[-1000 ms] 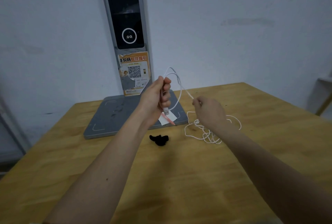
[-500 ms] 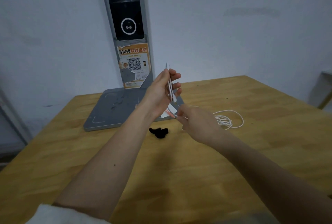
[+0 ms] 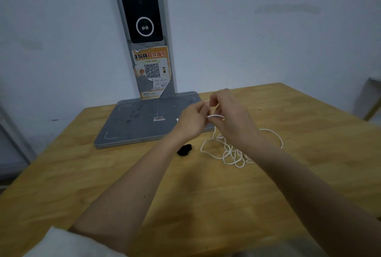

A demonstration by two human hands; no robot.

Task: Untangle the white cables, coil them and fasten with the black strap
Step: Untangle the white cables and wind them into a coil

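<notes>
A thin white cable (image 3: 228, 151) lies in loose tangled loops on the wooden table (image 3: 123, 174), partly hidden under my right forearm. One end rises to my hands. My left hand (image 3: 192, 120) and my right hand (image 3: 231, 116) meet above the table, and both pinch a short stretch of the cable between them. A small black strap (image 3: 185, 149) lies crumpled on the table just below my left wrist, left of the loops, touching neither hand.
A grey scanner stand (image 3: 144, 124) with a flat base sits at the back of the table; its upright column (image 3: 144, 30) with a dark screen and an orange QR sticker stands against the white wall. The table's right edge runs diagonally at far right.
My left hand has come down from its raised position and my right hand has moved up to meet it. The cable loops now lie spread wider on the table.
</notes>
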